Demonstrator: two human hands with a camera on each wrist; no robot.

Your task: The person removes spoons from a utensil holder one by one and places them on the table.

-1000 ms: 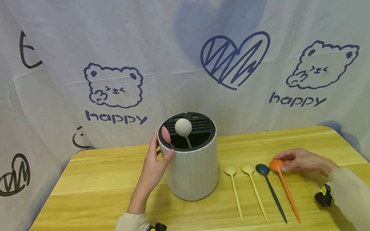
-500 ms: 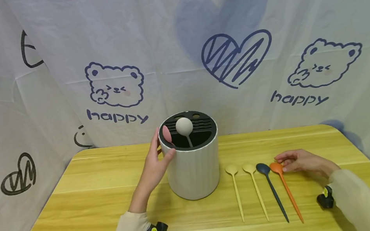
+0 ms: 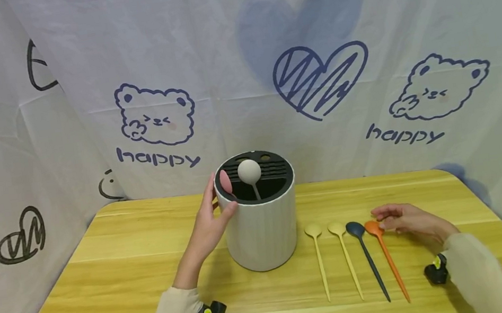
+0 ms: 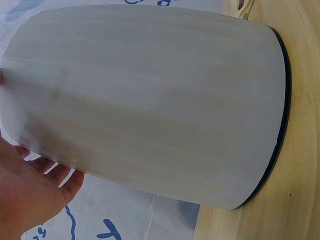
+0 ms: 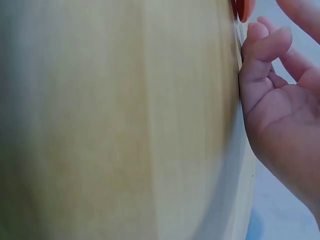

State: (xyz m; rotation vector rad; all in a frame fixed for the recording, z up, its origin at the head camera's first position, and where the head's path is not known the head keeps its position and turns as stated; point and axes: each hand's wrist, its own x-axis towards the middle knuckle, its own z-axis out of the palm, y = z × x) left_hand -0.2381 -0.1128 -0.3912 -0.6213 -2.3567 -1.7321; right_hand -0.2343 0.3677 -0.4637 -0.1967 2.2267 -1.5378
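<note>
A white ribbed utensil holder with a black slotted top stands upright on the table. My left hand grips its upper left side, thumb in front and fingers behind; those fingers show along its wall in the left wrist view. A pink spoon and a white round-headed spoon stand in the holder, bowls up. At the right, the thumb and fingertips of my right hand pinch the bowl edge of an orange spoon lying on the table. Only a bit of orange shows in the right wrist view.
Left of the orange spoon lie a dark blue spoon and two pale yellow spoons, side by side, handles toward me. The wooden table ends at a printed cloth backdrop. Each wrist wears a small black camera.
The orange spoon's bowl has shifted slightly left and nearer the dark blue one, with my right hand at it. My left hand stays on the holder.
</note>
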